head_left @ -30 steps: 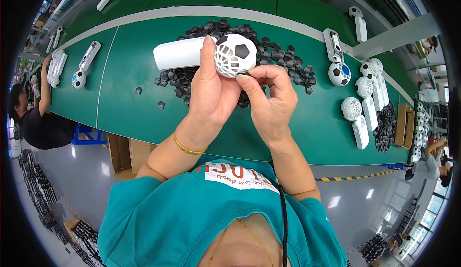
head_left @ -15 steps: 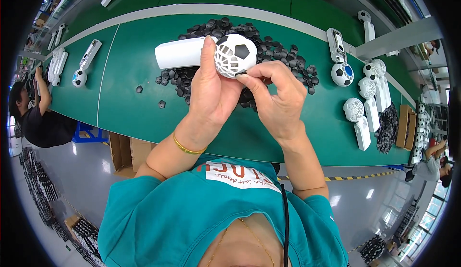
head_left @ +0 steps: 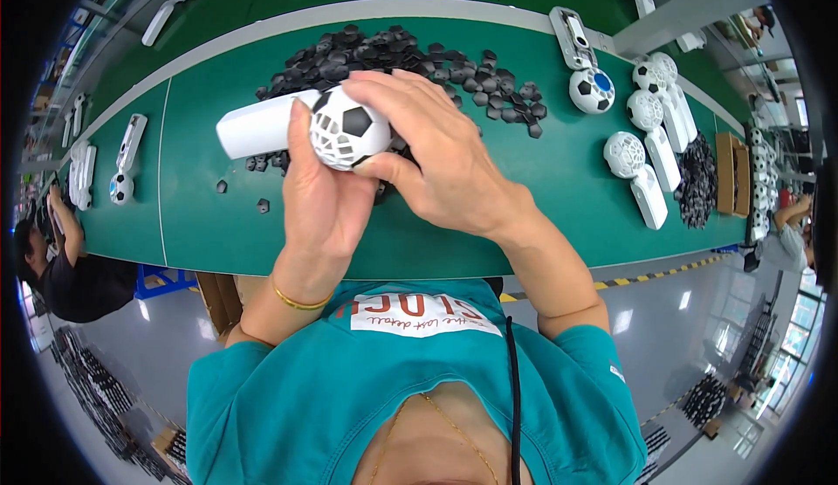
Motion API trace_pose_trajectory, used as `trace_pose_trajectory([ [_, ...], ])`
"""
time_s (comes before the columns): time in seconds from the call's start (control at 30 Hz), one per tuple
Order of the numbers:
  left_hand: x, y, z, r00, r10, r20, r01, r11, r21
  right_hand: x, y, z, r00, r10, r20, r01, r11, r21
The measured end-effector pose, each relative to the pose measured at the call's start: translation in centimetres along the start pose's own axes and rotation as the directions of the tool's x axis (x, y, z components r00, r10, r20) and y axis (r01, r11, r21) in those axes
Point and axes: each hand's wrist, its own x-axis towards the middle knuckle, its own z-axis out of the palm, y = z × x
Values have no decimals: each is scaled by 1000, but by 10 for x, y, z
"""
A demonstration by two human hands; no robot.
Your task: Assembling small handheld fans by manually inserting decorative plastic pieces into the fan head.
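A white handheld fan (head_left: 260,127) with a football-shaped head and a slotted grille lies across my hands, its handle pointing left. My left hand (head_left: 321,201) supports it from below, the thumb upright against the neck where handle and ball meet. Over the ball's right side curves my right hand (head_left: 441,158), fingers on top and thumb pressed at the lower right edge. Black pentagon panels are set in the ball, one (head_left: 356,122) facing up. Just behind the fan spreads a heap of loose black pentagon pieces (head_left: 336,59). The handle's underside is hidden.
Several similar fans (head_left: 648,197) lie at the right, near a dark pile (head_left: 697,179) and a cardboard box (head_left: 731,175). Another fan (head_left: 129,158) lies on the green table (head_left: 201,240) at left. A person (head_left: 74,267) sits at far left.
My right hand has gone from pinching a black piece at the ball's lower edge to wrapping round the ball. The fan and both hands now appear further left and slightly lower.
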Motion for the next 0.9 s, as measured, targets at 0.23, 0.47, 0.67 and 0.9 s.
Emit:
trace_pose_trajectory([
  [0.23, -12, 9, 1, 996, -72, 43, 73, 997, -16, 0, -1, -2, 997, -79, -4, 79, 997, -8],
  [0.47, -35, 43, 2, 946, -303, 113, 248, 905, 346, -9, -2, 3, 997, 30, 66, -50, 942, 333],
  [0.67, -43, 101, -3, 672, -251, 697, -617, 330, 714, -23, -9, -4, 936, 267, 231, -349, 609, 712],
  [0.9, -22, 51, 8, 847, -315, 429, -472, -72, 878, -27, 1, -25, 825, 320, 466, -555, 610, 566],
])
